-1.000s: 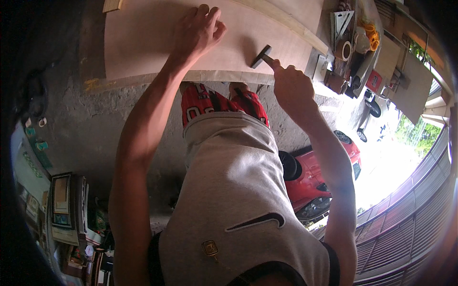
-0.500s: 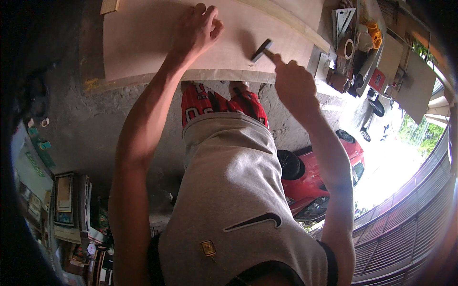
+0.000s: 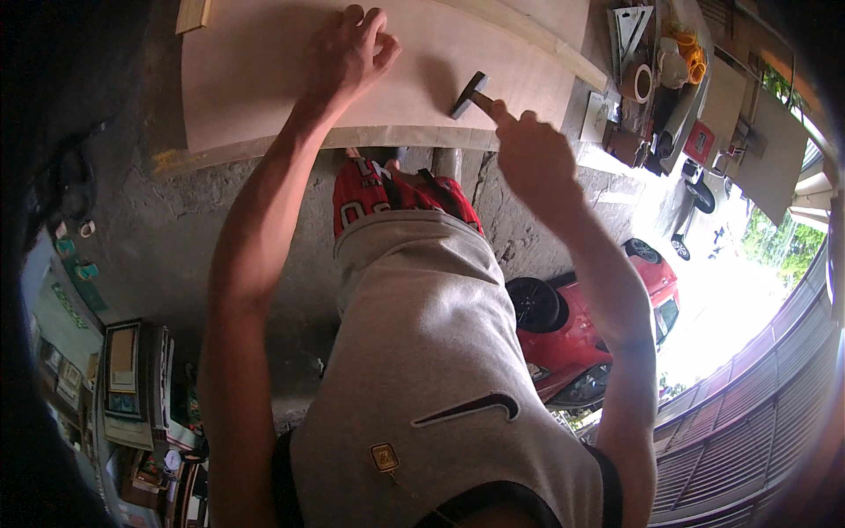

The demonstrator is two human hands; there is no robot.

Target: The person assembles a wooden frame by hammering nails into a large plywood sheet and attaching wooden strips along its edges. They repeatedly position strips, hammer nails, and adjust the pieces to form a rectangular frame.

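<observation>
Plywood sheet [image 3: 264, 79] is lying under both hands: left hand [image 3: 350, 55] is pressing on it, fingers curled, while right hand [image 3: 532, 158] is gripping a hammer [image 3: 469, 93] above the sheet's near edge.

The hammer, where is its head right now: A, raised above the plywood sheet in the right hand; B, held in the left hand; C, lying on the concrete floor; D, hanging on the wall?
A: the right hand grips the handle and the hammer head is over the plywood sheet, while the left hand rests on the sheet.
</observation>
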